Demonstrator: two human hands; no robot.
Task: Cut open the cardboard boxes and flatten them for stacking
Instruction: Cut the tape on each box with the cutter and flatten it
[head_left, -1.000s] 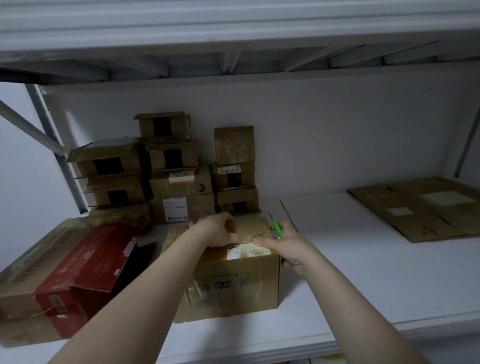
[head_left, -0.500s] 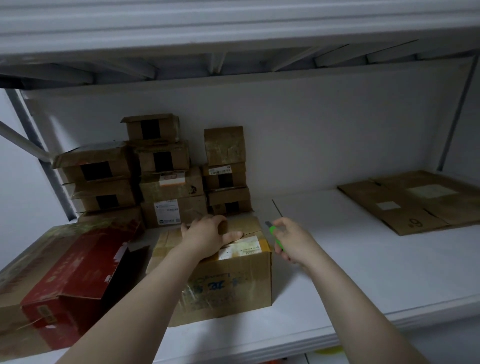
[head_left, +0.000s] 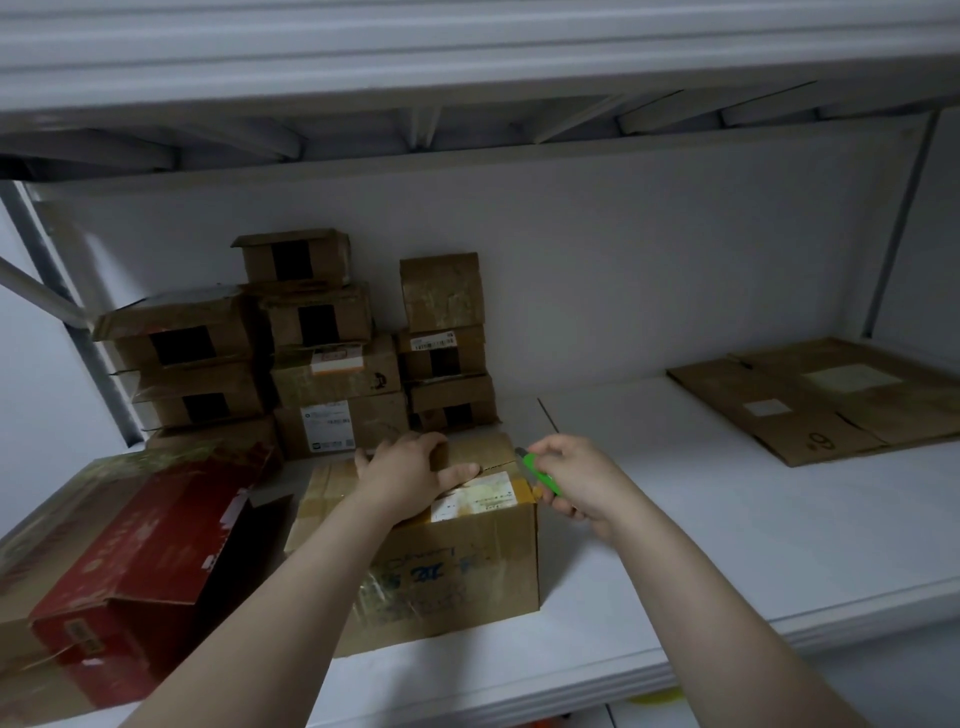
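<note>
Gripping green cutter (head_left: 541, 474), right hand (head_left: 579, 480) beside box (head_left: 467, 577)

A white shelf (head_left: 701, 519) runs left to right, with a seam (head_left: 548, 415) across it near the middle. Behind it is a plain white wall (head_left: 649, 260). Overhead sits another shelf (head_left: 467, 52), ribs (head_left: 421, 132) showing underneath. A grey post (head_left: 83, 358) and slanting brace (head_left: 36, 293) stand far left, and a second post (head_left: 901, 234) far right. Something yellow (head_left: 654, 696) shows below the near edge.

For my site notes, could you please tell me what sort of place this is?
Probably a storeroom: white metal shelving, small cardboard boxes stacked at the rear, and flattened cardboard lying on the right.
</note>
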